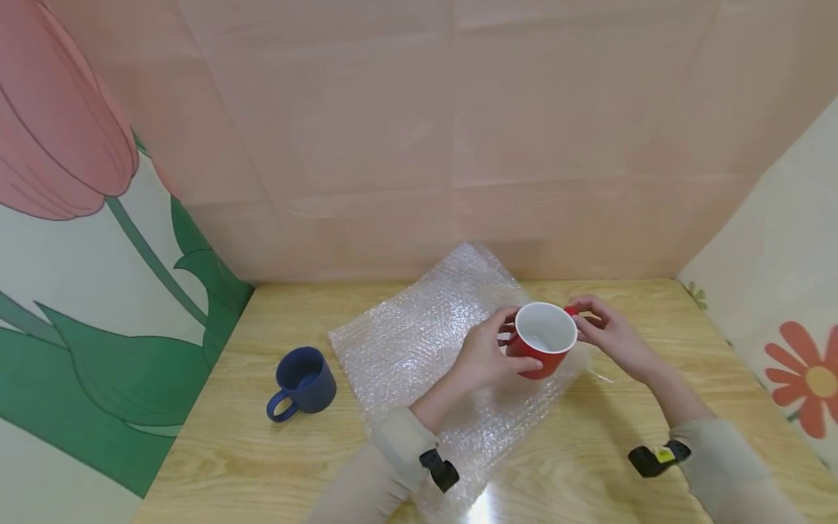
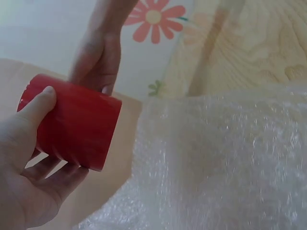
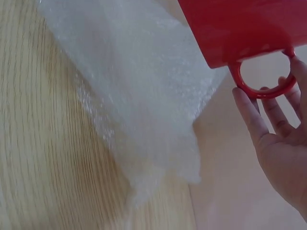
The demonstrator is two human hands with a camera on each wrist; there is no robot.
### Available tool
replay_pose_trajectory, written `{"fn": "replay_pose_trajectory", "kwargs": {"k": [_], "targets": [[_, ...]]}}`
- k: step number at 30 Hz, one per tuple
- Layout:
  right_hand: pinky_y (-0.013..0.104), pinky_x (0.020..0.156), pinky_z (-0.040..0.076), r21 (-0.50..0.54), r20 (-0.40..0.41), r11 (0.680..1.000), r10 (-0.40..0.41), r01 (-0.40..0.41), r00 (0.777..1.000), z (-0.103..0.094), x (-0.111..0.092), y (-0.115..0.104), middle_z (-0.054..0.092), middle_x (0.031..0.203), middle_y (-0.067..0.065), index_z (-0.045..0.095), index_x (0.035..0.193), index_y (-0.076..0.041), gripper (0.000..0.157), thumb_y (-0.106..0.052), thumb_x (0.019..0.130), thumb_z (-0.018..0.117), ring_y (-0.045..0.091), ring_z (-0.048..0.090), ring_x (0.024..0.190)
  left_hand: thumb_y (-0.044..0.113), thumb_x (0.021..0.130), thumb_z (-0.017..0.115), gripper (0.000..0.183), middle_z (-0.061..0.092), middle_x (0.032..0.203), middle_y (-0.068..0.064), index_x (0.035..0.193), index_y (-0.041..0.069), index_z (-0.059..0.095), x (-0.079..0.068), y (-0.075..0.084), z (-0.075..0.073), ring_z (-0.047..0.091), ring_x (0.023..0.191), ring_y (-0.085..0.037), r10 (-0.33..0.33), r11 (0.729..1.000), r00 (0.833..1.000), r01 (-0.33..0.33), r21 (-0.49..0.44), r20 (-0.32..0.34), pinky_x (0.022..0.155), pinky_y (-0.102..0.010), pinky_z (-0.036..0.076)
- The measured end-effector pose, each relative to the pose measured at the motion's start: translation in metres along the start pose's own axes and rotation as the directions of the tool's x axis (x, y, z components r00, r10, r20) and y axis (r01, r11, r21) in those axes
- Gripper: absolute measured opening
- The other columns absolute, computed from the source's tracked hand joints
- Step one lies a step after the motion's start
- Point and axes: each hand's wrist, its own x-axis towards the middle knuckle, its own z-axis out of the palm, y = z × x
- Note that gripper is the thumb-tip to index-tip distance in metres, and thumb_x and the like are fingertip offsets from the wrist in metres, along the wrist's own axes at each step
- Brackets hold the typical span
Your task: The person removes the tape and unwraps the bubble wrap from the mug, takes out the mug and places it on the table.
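Observation:
A red mug (image 1: 540,365) with a white inside is held upright above a sheet of bubble wrap (image 1: 419,331). My left hand (image 1: 483,354) grips its body from the left, with the thumb along the near side and the other fingers round the far side, as the left wrist view shows for the mug (image 2: 79,122). My right hand (image 1: 612,336) is at the handle on the right. In the right wrist view, the thumb and fingers of that hand (image 3: 283,148) hold the ring-shaped handle (image 3: 261,94). The bubble wrap lies spread out beneath both hands.
A dark blue mug (image 1: 314,386) stands on the wooden table (image 1: 262,473) left of the bubble wrap, its handle pointing to the front left. A pinkish backdrop (image 1: 366,145) rises behind the table, with flower-printed panels on both sides.

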Motion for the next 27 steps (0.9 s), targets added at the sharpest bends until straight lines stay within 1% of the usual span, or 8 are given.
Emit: {"fn": "replay_pose_trajectory", "kwargs": {"k": [4,7,11,16,18,22,25,27], "targets": [[0.019,0.078,0.052,-0.015,0.027,1.000,0.002,-0.002,1.000,-0.013,-0.013,0.005,0.050,0.113,-0.007,0.044,0.121,0.001,0.027,-0.010,0.096,0.047,0.000,0.058,0.099,0.027,0.064,0.084,0.073,0.055,0.116,0.005,0.127,0.020,0.049,0.003,0.004,0.011,0.060,0.093,-0.005,0.046,0.997,0.999,-0.047,0.059,0.021,0.076,-0.016,0.050],[0.020,0.077,0.052,-0.050,0.018,0.999,0.021,-0.020,1.000,-0.021,-0.024,0.009,0.051,0.113,-0.008,0.045,0.121,0.000,0.027,-0.010,0.096,0.046,-0.001,0.058,0.099,0.029,0.065,0.084,0.073,0.053,0.114,0.004,0.128,0.019,0.050,0.005,0.007,0.020,0.059,0.094,-0.003,0.072,0.991,0.997,-0.076,0.114,0.041,0.076,-0.014,0.050],[0.020,0.076,0.053,-0.060,-0.004,0.997,0.039,-0.040,0.999,-0.031,-0.039,0.016,0.052,0.111,-0.007,0.045,0.120,0.000,0.026,-0.009,0.096,0.045,0.000,0.059,0.096,0.032,0.066,0.083,0.073,0.054,0.117,0.005,0.130,0.019,0.050,0.007,0.010,0.034,0.058,0.095,-0.001,0.083,0.982,0.994,-0.094,0.161,0.069,0.076,-0.011,0.048],[0.019,0.075,0.053,-0.058,-0.009,0.998,0.023,-0.024,1.000,-0.043,-0.055,0.026,0.052,0.112,-0.009,0.045,0.120,0.001,0.025,-0.004,0.096,0.043,-0.001,0.059,0.096,0.034,0.067,0.082,0.074,0.054,0.118,0.008,0.132,0.022,0.048,0.009,0.011,0.054,0.058,0.096,0.001,0.059,0.979,0.994,-0.075,0.189,0.086,0.075,-0.007,0.046],[0.019,0.074,0.053,-0.071,-0.011,0.997,0.026,-0.027,1.000,-0.047,-0.062,0.030,0.051,0.112,-0.009,0.044,0.121,0.001,0.025,-0.003,0.096,0.043,0.000,0.059,0.095,0.033,0.066,0.082,0.075,0.055,0.118,0.010,0.132,0.022,0.048,0.008,0.012,0.063,0.057,0.096,0.002,0.032,0.985,0.996,-0.045,0.164,0.083,0.074,-0.007,0.046],[0.020,0.074,0.053,-0.087,-0.028,0.994,0.064,-0.067,0.998,-0.053,-0.076,0.039,0.052,0.111,-0.010,0.044,0.122,0.001,0.027,-0.005,0.097,0.042,0.001,0.061,0.094,0.029,0.065,0.083,0.072,0.057,0.116,0.013,0.127,0.022,0.048,0.007,0.012,0.080,0.057,0.095,0.002,-0.011,0.995,0.998,0.004,0.104,0.069,0.072,-0.008,0.047],[0.020,0.075,0.053,-0.087,-0.035,0.993,0.078,-0.081,0.996,-0.057,-0.087,0.047,0.053,0.111,-0.012,0.043,0.123,0.001,0.027,-0.005,0.097,0.041,0.001,0.061,0.094,0.029,0.065,0.084,0.069,0.058,0.115,0.014,0.124,0.021,0.049,0.006,0.010,0.092,0.057,0.095,0.003,-0.007,0.993,0.998,0.000,0.118,0.062,0.072,-0.007,0.046],[0.020,0.075,0.053,-0.079,-0.026,0.994,0.072,-0.074,0.997,-0.059,-0.094,0.053,0.053,0.110,-0.012,0.042,0.124,0.001,0.027,-0.004,0.097,0.040,0.001,0.061,0.095,0.030,0.065,0.083,0.069,0.059,0.115,0.014,0.124,0.021,0.049,0.005,0.008,0.099,0.058,0.094,0.004,0.011,0.988,0.998,-0.020,0.156,0.062,0.072,-0.006,0.044]]}}
